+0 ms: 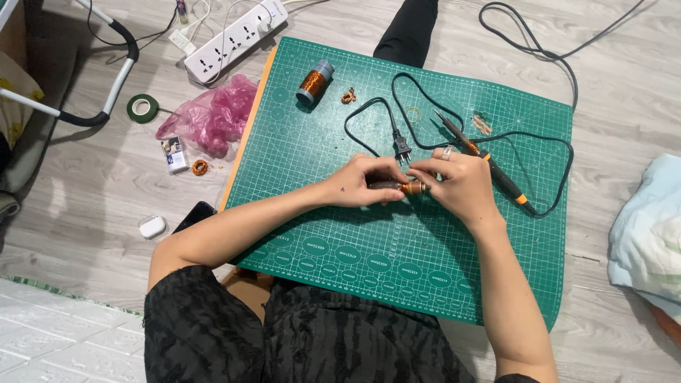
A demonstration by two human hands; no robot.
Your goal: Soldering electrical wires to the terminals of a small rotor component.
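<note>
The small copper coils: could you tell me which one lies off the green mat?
The coil on the floor beside the small box; the other loose coil lies on the mat near the spool.

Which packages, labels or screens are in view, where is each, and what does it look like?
Small box: on the floor left of the mat, upright rectangle, white and blue.
Pink bag: floor, by the green mat's left edge, crumpled plastic.
Phone: at the mat's lower-left edge, dark, partly hidden by the forearm.

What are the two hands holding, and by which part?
A small dark rod wound with copper wire: left hand grips its dark end, right hand its copper end.
</note>
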